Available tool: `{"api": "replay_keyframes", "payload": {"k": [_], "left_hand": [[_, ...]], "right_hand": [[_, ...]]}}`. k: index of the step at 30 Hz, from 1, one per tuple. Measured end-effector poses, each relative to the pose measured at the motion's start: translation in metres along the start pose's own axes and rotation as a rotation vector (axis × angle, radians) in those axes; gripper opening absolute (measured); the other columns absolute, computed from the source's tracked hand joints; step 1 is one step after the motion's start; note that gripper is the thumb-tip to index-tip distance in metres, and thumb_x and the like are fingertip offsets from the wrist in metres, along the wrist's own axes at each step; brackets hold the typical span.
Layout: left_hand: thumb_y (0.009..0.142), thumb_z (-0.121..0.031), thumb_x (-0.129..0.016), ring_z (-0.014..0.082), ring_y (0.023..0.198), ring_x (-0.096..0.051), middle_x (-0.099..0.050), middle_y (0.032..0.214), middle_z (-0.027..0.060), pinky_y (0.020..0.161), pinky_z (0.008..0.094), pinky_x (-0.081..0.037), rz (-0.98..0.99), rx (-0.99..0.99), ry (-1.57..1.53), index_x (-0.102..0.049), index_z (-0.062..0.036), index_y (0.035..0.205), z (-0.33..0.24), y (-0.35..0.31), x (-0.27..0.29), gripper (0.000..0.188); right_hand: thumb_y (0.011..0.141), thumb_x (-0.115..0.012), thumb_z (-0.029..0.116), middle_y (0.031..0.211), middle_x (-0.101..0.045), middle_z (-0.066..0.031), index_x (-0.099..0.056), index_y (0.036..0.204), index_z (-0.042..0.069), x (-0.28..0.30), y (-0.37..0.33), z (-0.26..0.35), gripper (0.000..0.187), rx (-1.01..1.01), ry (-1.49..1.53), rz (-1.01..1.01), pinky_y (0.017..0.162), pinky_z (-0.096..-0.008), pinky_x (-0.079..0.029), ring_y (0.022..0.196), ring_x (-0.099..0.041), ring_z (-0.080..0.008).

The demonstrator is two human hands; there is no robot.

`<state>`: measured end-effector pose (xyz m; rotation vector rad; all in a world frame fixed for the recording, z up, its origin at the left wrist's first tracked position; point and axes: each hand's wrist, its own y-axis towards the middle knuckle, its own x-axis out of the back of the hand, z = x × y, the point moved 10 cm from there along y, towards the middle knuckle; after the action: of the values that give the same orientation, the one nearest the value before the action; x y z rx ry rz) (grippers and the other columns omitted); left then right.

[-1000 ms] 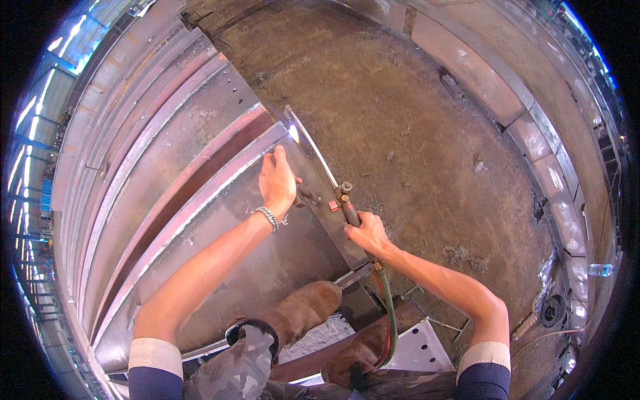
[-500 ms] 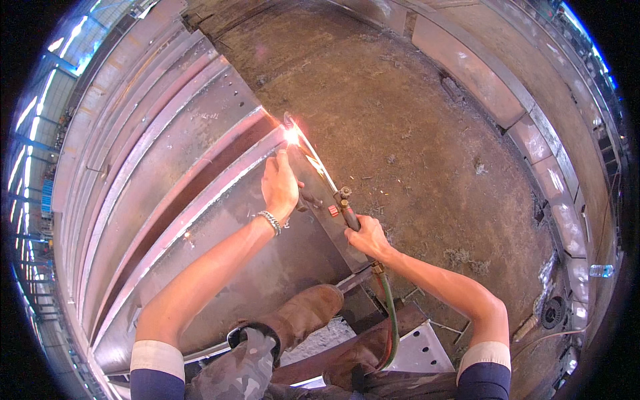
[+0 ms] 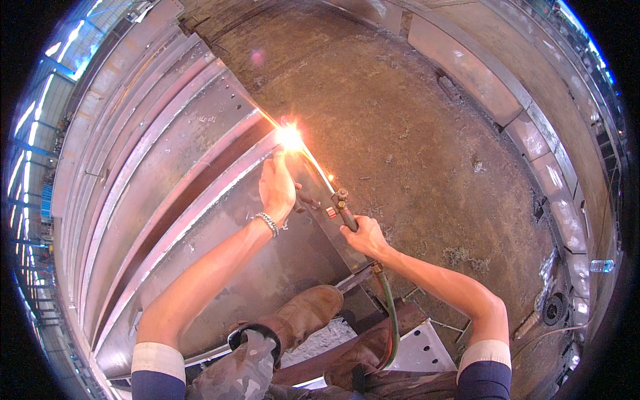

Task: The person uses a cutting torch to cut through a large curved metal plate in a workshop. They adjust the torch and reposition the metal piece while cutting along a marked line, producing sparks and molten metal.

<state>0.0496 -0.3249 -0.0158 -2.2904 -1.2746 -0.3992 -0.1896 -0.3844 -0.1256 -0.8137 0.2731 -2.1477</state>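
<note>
Cutting torch burning at the edge of a steel plate, both hands at work.

Taking the bright flame (image 3: pixel 290 138) as the mark: far to its left lie long ribbed steel beams (image 3: pixel 140 167), running side by side up toward it. Just below the flame the left hand (image 3: pixel 277 187), a metal bracelet (image 3: pixel 269 223) on its wrist, rests on the steel plate (image 3: pixel 253 267) with fingers close together, steadying the thin torch tube; how tightly it grips I cannot tell. Right of and below the flame, the cutting torch (image 3: pixel 337 200) slants down into the right hand (image 3: pixel 365 237), which is wrapped shut around its handle. A green hose (image 3: pixel 392 320) trails from that hand down past a brown boot (image 3: pixel 303 313). Well right of the flame spreads the gritty dirt floor (image 3: pixel 427 133).
</note>
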Motion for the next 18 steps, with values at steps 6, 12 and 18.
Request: {"api": "replay_keyframes", "payload": {"k": [6,12,18], "left_hand": [[0.106,-0.049,-0.04,0.0171,0.052,-0.063,-0.053,0.06,0.0026,0.057,0.034,-0.053,-0.011,-0.023,-0.042,-0.053,-0.0067,0.088,-0.004,-0.001,0.001,0.048],[0.101,-0.064,-0.04,0.0208,0.058,-0.066,-0.062,0.067,0.0112,0.059,0.0379,-0.052,0.032,0.027,-0.045,-0.06,0.0026,0.108,-0.001,-0.004,-0.003,0.07],[0.105,-0.049,-0.043,0.0166,0.052,-0.06,-0.052,0.06,0.0037,0.054,0.034,-0.054,-0.003,-0.106,-0.19,-0.053,-0.0047,0.092,-0.015,-0.008,-0.002,0.047]], "right_hand": [[0.087,-0.069,0.033,0.073,-0.067,-0.0255,-0.066,0.082,-0.003,-0.002,0.002,-0.002,0.036,-0.012,-0.033,0.025,0.073,-0.0512,-0.052,0.081,-0.07,-0.0446],[0.087,-0.069,0.033,0.07,-0.066,-0.025,-0.065,0.077,-0.002,-0.004,0.005,-0.001,0.037,-0.002,-0.082,0.011,0.071,-0.0508,-0.052,0.074,-0.07,-0.0421],[0.089,-0.064,0.037,0.06,-0.059,-0.0216,-0.066,0.082,-0.007,-0.003,0.0,0.007,0.044,0.083,-0.011,-0.018,0.061,-0.047,-0.05,0.06,-0.066,-0.0324]]}}
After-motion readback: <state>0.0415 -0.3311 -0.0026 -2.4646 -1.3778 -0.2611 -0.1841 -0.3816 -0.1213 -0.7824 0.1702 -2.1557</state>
